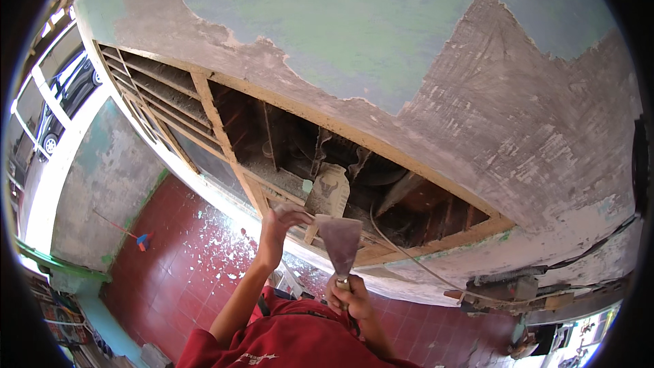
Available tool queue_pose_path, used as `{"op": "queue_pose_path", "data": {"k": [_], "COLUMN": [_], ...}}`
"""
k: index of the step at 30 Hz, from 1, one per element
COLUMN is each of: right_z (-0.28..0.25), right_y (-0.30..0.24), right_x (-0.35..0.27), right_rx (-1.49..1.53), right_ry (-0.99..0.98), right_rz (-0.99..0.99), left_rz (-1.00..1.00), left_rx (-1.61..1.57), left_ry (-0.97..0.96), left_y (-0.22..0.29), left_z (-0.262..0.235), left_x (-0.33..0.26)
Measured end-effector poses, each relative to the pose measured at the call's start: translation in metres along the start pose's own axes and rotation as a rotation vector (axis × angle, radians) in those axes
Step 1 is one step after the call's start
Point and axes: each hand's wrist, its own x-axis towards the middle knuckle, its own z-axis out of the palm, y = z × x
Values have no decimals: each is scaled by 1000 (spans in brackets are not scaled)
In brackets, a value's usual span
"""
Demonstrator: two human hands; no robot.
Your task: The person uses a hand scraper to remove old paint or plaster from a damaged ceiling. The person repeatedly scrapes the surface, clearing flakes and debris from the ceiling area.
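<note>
My right hand (353, 298) is wrapped around the handle of a wide scraper (340, 240), low in front of my red shirt. The scraper's flat, dusty blade points up and away from me. My left hand (281, 223) is raised beside the blade, its fingers stretched out toward the blade's left corner. Whether the fingertips touch the blade, I cannot tell. Beyond both hands is a wooden vent frame (216, 117) with dark, dusty openings. A pale card with a dark animal-head picture (330, 189) leans inside it, just past the blade.
Above the frame, the wall shows green paint (354, 34) with ragged edges around bare grey plaster (477, 88). Paint flakes (214, 242) litter the red tiled floor (160, 266). A ladder (291, 279) stands below me. Cables (422, 262) hang at the right; a broom (142, 242) lies left.
</note>
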Motion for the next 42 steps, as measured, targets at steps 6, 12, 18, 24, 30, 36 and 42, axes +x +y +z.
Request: {"op": "queue_pose_path", "data": {"k": [6, 12, 18, 24, 30, 36, 42], "right_z": [16, 43, 53, 57, 57, 71, 83], "right_y": [-35, -74, -91, -90, -80, -78, -76], "right_x": [16, 43, 57, 60, 63, 64, 63], "right_rx": [118, -87, -25, 91, 84, -74, -36], "right_ry": [-49, -52, -18, -75, -143, 124, 251], "right_rz": [-199, -427, -460, -466, -533, -535, -545], "left_rz": [65, -26, -52, 119, 75, 108, 161], "left_rx": [216, 323, 243, 72, 48, 106, 156], "left_ry": [-299, -297, -307, -421, -418, -439, -355], "left_y": [45, 102, 121, 110, 115, 122, 120], "left_z": [55, 108, 121, 123, 125, 124, 128], "left_x": [10, 39, 61, 76, 75, 79, 78]}}
